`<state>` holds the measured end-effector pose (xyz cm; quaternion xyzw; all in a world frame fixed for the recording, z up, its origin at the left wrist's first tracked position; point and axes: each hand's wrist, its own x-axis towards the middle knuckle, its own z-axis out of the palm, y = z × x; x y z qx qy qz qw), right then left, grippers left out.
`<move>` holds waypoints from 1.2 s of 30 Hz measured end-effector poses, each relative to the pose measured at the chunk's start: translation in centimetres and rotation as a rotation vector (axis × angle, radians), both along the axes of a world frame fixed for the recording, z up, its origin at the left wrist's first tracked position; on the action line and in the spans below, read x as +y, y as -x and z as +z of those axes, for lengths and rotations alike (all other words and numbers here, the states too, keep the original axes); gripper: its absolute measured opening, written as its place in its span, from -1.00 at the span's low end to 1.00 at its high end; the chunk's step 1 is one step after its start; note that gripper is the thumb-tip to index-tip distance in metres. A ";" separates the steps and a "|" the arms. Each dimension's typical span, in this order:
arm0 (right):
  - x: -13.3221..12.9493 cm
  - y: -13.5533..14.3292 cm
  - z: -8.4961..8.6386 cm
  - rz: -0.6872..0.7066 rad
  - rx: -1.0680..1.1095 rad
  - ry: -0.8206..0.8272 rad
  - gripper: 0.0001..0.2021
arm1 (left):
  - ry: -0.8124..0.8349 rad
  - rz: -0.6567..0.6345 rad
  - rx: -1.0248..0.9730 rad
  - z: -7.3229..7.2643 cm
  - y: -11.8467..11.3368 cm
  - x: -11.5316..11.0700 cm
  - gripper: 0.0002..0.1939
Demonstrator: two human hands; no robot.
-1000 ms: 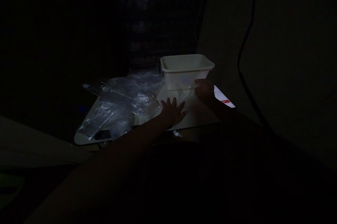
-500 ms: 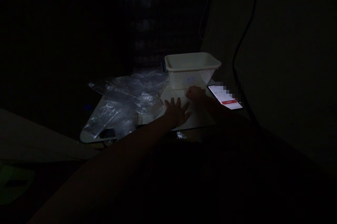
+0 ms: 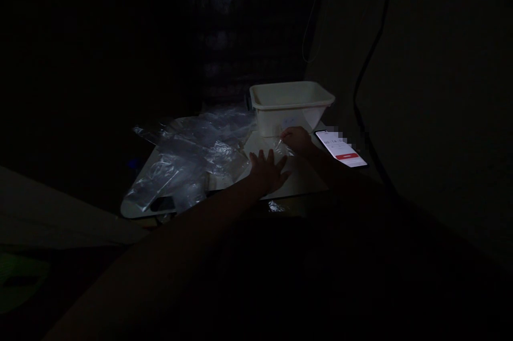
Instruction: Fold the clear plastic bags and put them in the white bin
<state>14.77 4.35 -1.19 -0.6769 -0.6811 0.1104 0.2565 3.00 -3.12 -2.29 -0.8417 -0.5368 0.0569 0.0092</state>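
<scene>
In the dim head view, my left hand (image 3: 267,171) lies flat with its fingers spread on a clear plastic piece over the white table (image 3: 306,178). Just beyond it, my right hand (image 3: 296,139) pinches the edge of a clear plastic bag (image 3: 282,147), which shows faint glints. A white rectangular tub (image 3: 292,108) stands upright right behind my right hand. Left of my hands lies a loose heap of clear plastic bags (image 3: 192,154). Darkness hides the bag's outline.
A lit phone (image 3: 342,148) lies at the table's right side. A dark cable (image 3: 363,71) hangs down the right wall. Below the table's front edge is a small shiny plastic scrap (image 3: 276,206). Something green (image 3: 22,279) is at the lower left.
My right hand has shifted slightly, its fingers now raised toward the tub's front, and the plastic by its fingertips shows more. My left hand has stayed nearly in place.
</scene>
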 end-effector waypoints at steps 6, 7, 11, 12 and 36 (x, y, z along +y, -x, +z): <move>0.2 0.0 -0.2 -0.014 0.078 -0.106 -0.71 | -0.003 0.009 0.002 -0.1 0.0 0.1 -0.36; 0.3 0.0 -0.3 -0.013 0.084 -0.119 -0.70 | -0.005 0.008 0.001 -0.1 0.0 0.1 -0.36; 0.3 0.0 -0.2 -0.014 0.115 -0.140 -0.66 | -0.003 0.005 -0.003 0.0 -0.1 0.0 -0.35; 0.3 0.0 -0.1 -0.017 0.119 -0.154 -0.66 | -0.002 0.006 -0.004 0.0 -0.1 -0.1 -0.36; -0.6 0.4 0.0 0.123 -0.257 -0.117 -0.71 | 0.001 0.013 -0.003 0.1 -0.1 -0.1 -0.37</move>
